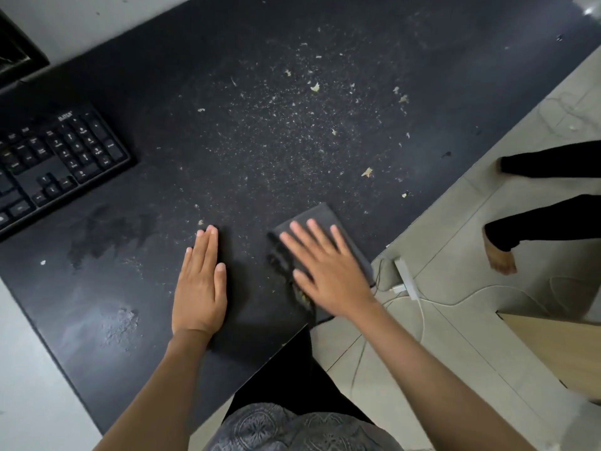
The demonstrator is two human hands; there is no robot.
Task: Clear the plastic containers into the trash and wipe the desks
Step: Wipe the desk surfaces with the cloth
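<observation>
left hand (200, 284): flat, fingers straight, palm down | right hand (328, 268): flat, fingers spread

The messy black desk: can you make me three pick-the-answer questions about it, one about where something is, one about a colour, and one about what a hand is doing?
1. Where is the black computer keyboard on the black desk top?
A. at the left edge
B. under the right hand
C. on the floor

2. What colour is the folded wiping cloth?
A. yellow
B. dark grey
C. red

3. How does the right hand meet the cloth?
A. it pinches a corner
B. it hovers above
C. it presses flat with spread fingers

Answers: 1 A, the keyboard lies at the picture's left. 2 B, the cloth is nearly as dark as the desk. 3 C, the straight fingers lie on the cloth, while the left hand rests flat beside it.
</observation>
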